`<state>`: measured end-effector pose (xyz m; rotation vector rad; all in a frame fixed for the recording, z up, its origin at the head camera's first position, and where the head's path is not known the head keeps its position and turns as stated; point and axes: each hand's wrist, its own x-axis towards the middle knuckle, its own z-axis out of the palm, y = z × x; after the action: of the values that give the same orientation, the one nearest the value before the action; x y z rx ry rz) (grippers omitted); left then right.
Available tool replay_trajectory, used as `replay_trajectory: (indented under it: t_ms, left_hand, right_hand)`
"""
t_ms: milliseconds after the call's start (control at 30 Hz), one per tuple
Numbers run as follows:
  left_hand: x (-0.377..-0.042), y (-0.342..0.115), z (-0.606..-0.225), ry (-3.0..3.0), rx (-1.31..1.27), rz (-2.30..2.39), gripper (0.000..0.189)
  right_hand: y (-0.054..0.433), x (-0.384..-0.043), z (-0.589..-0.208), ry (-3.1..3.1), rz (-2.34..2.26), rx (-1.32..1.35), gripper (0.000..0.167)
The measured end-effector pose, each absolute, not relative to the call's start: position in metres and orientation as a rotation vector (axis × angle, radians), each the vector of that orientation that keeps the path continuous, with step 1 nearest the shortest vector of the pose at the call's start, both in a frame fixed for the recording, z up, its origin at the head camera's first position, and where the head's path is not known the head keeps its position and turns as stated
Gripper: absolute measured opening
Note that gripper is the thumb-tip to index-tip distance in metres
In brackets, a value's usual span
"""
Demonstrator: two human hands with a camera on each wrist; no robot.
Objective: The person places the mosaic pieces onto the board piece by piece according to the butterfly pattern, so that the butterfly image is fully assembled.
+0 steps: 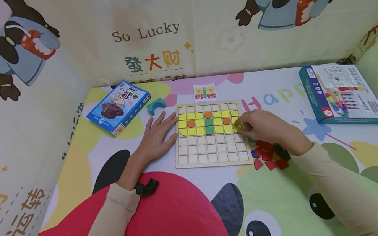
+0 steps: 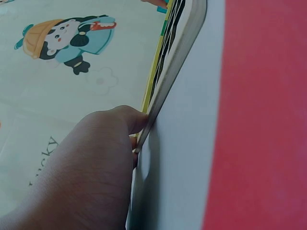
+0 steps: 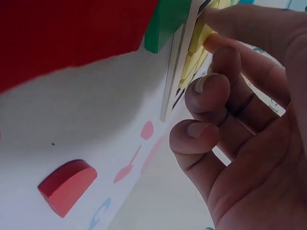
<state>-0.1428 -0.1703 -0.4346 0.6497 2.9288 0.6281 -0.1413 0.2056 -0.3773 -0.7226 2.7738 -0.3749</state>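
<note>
A wooden grid board lies mid-table, its upper rows filled with yellow tiles, orange round tiles and green tiles. Against the board's left edge rests my left hand, fingers extended; in the left wrist view its thumb touches the rim. At the board's right side my right hand pinches a yellow tile between thumb and index finger, over the end of a yellow row. The other fingers of that hand are loosely curled.
Beside the right wrist sits a pile of red tiles with a few other colours, partly hidden by the arm. A small pattern card lies behind the board. A blue box and teal arch block are left, a larger box right.
</note>
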Motion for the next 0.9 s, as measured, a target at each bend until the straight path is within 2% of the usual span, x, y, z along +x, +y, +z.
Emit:
replay_trajectory:
  t_ms: [733, 900]
  left_hand:
    - [-0.143, -0.170, -0.437, 2.929, 0.667, 0.644, 0.068]
    - [-0.143, -0.170, -0.435, 2.927, 0.671, 0.665, 0.067]
  right_hand:
    - [0.220, -0.132, -0.372, 2.815, -0.456, -0.666, 0.034]
    - [0.220, -0.131, -0.377, 2.787, -0.451, -0.748, 0.036]
